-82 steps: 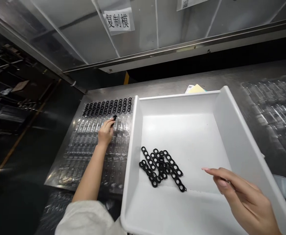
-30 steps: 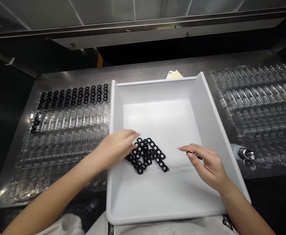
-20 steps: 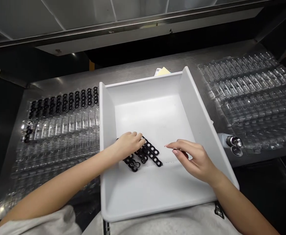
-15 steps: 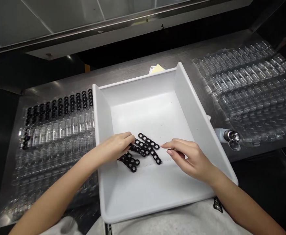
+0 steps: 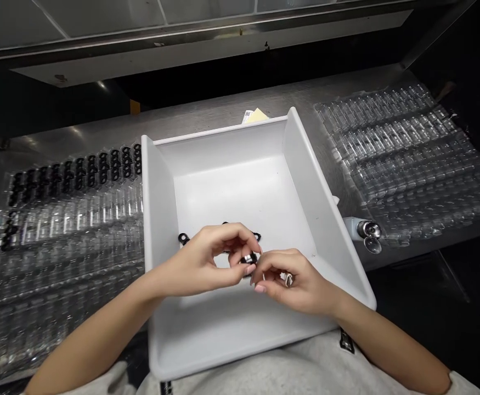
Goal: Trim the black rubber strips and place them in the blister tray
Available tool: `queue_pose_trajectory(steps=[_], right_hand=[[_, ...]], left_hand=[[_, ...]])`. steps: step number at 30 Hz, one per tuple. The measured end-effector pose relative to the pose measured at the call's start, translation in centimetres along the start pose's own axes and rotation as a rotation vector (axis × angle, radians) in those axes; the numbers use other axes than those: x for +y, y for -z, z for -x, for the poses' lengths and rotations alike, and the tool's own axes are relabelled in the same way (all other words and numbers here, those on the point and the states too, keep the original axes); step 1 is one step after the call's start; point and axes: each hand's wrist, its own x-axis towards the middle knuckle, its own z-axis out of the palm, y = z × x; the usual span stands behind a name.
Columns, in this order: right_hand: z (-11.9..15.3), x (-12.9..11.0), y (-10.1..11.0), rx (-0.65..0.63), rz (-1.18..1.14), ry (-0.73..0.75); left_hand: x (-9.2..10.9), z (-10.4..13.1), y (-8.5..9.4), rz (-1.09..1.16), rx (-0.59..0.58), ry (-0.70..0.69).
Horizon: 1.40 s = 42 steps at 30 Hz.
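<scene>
Over the white bin (image 5: pixel 264 186), my left hand (image 5: pixel 210 258) is closed, its thumb and fingers pinching a black ringed strip (image 5: pixel 248 258) whose end shows pale bands. My right hand (image 5: pixel 301 282) meets it there, fingers curled with the tips at the strip. A small silvery tool (image 5: pixel 288 280) pokes out of that hand; its kind is hidden by the fingers. Behind and below the hands, more black ringed strips (image 5: pixel 183 238) lie on the bin floor, mostly covered by my left hand.
Left of the bin, clear plastic trays (image 5: pixel 75 219) hold black strips in their back row. More clear trays (image 5: pixel 408 148) lie overlapped at the right. A metal-and-white device (image 5: pixel 365 229) sits beside the bin's right wall. Yellow paper (image 5: pixel 258 116) lies behind the bin.
My left hand has lifted a black strip from the pile and moved right. My right hand has shifted slightly left and down to meet it. The view has moved a little.
</scene>
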Motion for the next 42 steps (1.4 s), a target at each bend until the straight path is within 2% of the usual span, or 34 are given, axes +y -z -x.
queue_pose_trajectory(steps=[4,10,14,18,21,24,29,35,42], right_hand=[[0.1,-0.1,0.0,0.014,-0.040,-0.024],[0.0,-0.1,0.1,0.062,-0.113,-0.088],[0.1,-0.1,0.0,0.029,-0.082,-0.025],[0.0,-0.1,-0.1,0.130,-0.106,-0.015],[0.0,0.0,0.0,0.145,-0.097,0.016],[0.3,0.1,0.3,0.184,-0.006,0.042],[1.0,0.9,0.9,0.338,0.016,0.089],[0.7,0.7,1.0,0.173,0.041,0.121],[-0.3,0.6,1.1,0.081,0.190,0.209]], left_hand=[[-0.4,-0.1,-0.6,0.132,0.057,0.047],[-1.0,-0.2,-0.7,0.305,0.036,0.081],[-1.6,-0.4,-1.5,0.337,0.092,0.122],[-2.3,-0.4,-3.0,0.305,0.115,0.132],[-2.5,0.1,-3.9,0.349,0.161,0.091],[-2.6,0.8,-3.9,0.358,0.259,0.135],[-3.0,1.7,-3.1,0.456,0.205,0.197],[-2.8,1.9,-2.8,0.395,0.187,0.226],[-2.6,1.7,-2.9,0.361,0.159,0.182]])
